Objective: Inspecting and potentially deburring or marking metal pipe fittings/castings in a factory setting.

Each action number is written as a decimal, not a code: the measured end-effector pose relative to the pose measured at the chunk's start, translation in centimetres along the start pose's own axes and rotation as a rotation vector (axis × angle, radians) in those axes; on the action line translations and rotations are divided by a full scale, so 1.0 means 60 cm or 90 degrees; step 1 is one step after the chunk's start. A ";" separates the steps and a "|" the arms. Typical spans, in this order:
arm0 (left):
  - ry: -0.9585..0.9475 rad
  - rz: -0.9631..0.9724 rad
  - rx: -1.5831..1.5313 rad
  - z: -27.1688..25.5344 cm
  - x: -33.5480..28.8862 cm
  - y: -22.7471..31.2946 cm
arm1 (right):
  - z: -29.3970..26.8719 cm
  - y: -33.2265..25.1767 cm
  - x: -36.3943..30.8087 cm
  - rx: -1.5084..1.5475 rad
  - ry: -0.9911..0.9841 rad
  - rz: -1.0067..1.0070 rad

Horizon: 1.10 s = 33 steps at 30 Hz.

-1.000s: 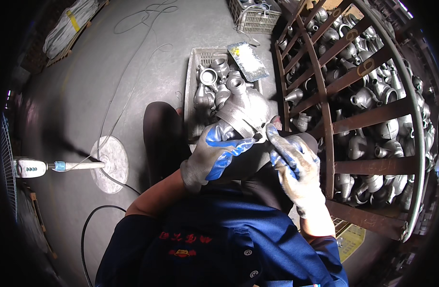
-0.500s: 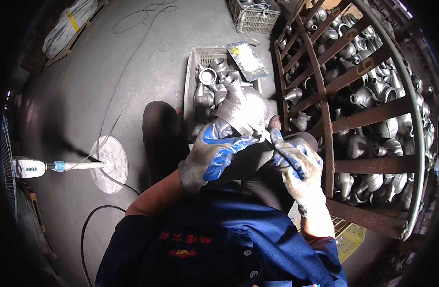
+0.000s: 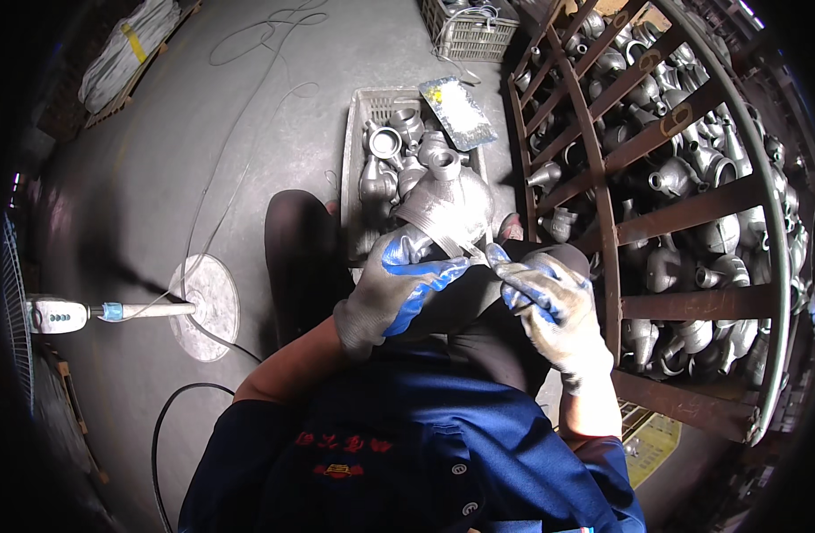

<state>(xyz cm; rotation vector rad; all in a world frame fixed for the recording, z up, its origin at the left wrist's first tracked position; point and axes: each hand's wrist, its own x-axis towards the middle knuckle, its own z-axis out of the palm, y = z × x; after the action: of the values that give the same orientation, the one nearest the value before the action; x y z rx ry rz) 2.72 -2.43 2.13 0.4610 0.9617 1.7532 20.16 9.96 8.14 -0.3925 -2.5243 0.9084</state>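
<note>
My left hand (image 3: 391,289), in a grey and blue coated glove, is closed on the near side of a large silver metal pump-shaped casting (image 3: 452,202). The casting is round-bodied, with a short open neck pointing away from me and a ridged, threaded rim toward my hand. My right hand (image 3: 554,306), gloved alike, is closed, with its forefinger stretched toward that rim. A thin pale sliver shows between its fingertip and the rim; what its fingers grip is mostly hidden.
Beyond my knees stands a grey plastic crate (image 3: 347,164) of similar castings, with a foil-like sheet (image 3: 459,113) across its edge. A brown barred metal cage (image 3: 603,178) full of castings rises at right. At left are a stand fan (image 3: 57,313) and loose cables.
The casting has turned a little, its neck now shifted right and lower. My right hand has moved slightly left, its fingertip closer to the rim.
</note>
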 end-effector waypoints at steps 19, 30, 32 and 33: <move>0.003 -0.095 -0.113 -0.020 -0.005 0.010 | 0.036 0.006 -0.020 0.015 0.129 0.071; 0.005 0.027 0.330 -0.047 -0.008 -0.004 | 0.052 -0.001 -0.021 -0.006 0.152 0.034; -0.019 0.070 0.358 -0.031 -0.009 0.009 | 0.054 0.001 -0.023 -0.035 0.132 -0.007; -0.043 0.114 0.385 -0.026 -0.008 0.013 | 0.054 0.000 -0.024 -0.035 0.133 -0.006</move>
<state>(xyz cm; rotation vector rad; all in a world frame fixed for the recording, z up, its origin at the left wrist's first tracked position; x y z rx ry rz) 1.35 -3.60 1.85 1.0091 1.4373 1.5660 19.87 7.68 5.47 -0.4668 -2.3615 0.7534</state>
